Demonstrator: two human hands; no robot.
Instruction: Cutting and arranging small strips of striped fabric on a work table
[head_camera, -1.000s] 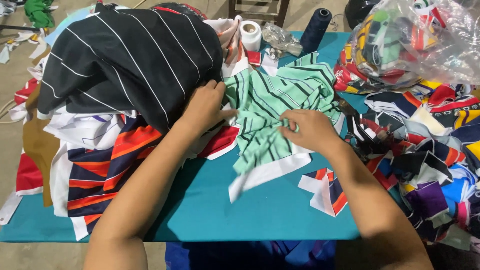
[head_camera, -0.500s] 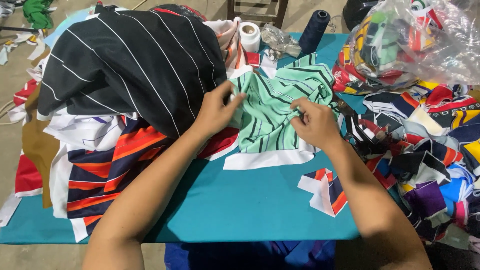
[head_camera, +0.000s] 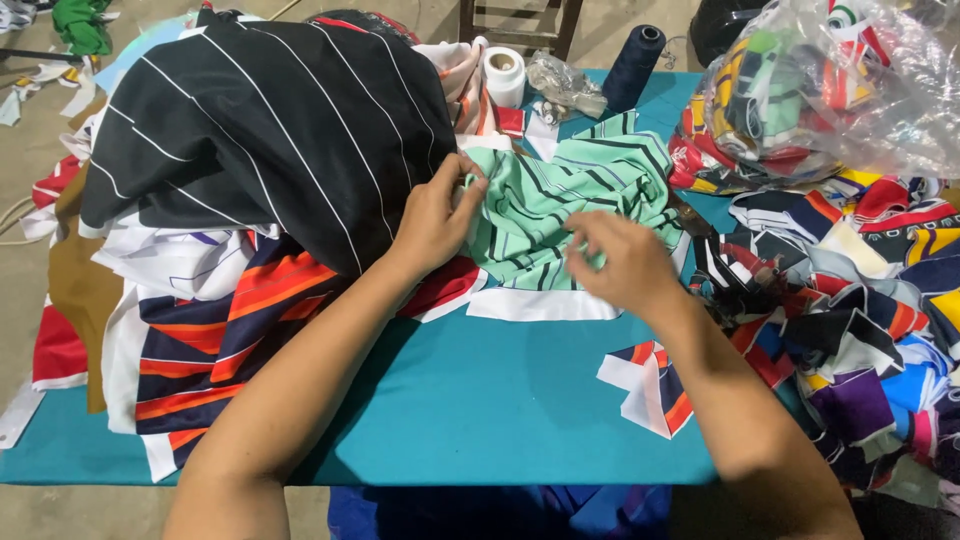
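A mint-green cloth piece with dark stripes (head_camera: 570, 200) and a white band along its near edge lies bunched on the teal table (head_camera: 480, 400). My left hand (head_camera: 435, 215) pinches its left edge, next to a big black cloth with thin white stripes (head_camera: 270, 130). My right hand (head_camera: 625, 260) grips the green cloth's near right part, its fingers blurred.
Orange, navy and white cloth pieces (head_camera: 190, 330) are piled at the left. A heap of colourful scraps (head_camera: 850, 330) fills the right side, below a clear plastic bag of scraps (head_camera: 820, 90). A dark thread cone (head_camera: 633, 65), a white tape roll (head_camera: 503, 75) and a small folded scrap (head_camera: 650, 385) sit on the table.
Both hands have shifted along the green cloth: the left moved up to its left edge, the right moved slightly down and left. The cloth has been spread and its white band now lies flatter.
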